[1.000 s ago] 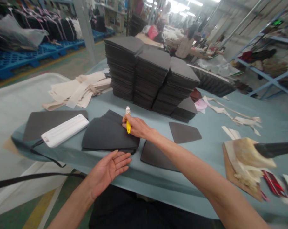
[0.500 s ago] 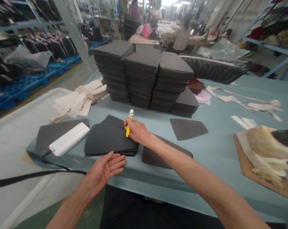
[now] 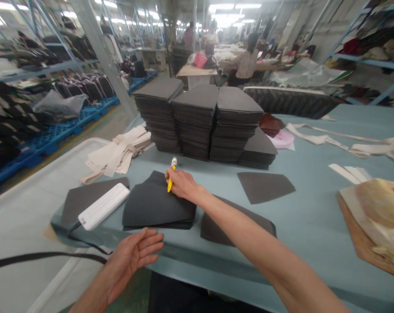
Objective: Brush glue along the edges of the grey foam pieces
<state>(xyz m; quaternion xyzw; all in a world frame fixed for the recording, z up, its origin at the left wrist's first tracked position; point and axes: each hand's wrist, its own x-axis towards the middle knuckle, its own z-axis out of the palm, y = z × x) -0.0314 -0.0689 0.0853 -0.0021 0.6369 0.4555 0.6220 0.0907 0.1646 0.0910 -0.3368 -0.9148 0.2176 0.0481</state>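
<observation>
My right hand [image 3: 183, 184] is closed around a small brush [image 3: 170, 180] with a yellow handle, its whitish head pointing away from me. It is over a short pile of dark grey cut panels [image 3: 157, 206]; whether it touches them I cannot tell. My left hand [image 3: 138, 248] is open, palm turned up and inward, at the table's front edge just below that pile. Partly under my right forearm lie more dark panels [image 3: 216, 224]. One single panel [image 3: 265, 187] rests flat further right.
Tall stacks of dark panels [image 3: 197, 124] stand at the back of the blue-green table [image 3: 314, 217]. On the left are a white power strip [image 3: 104, 205] with a black cord and beige fabric strips [image 3: 118, 152]. A stained cloth-covered board [image 3: 372, 217] lies right. People work in the background.
The view has tilted up, so the table sits lower in the picture. My left hand has drawn slightly away from the pile's front edge. My right hand still grips the brush.
</observation>
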